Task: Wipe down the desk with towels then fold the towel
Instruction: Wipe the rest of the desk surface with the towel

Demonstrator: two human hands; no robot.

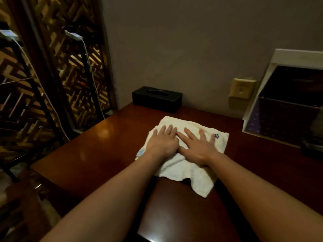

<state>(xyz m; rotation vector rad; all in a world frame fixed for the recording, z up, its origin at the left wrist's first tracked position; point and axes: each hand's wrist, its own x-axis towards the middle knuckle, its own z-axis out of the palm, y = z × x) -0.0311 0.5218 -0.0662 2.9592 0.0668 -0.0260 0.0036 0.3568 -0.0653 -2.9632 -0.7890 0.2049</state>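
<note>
The white towel (pixel 183 154) lies rumpled at mid-desk (pixel 87 151), long axis running left-far to right-near. Left hand (pixel 161 143) and right hand (pixel 197 148) press flat on it, fingers spread, gripping nothing. The loose near-right corner lies closest to the right hand.
</note>
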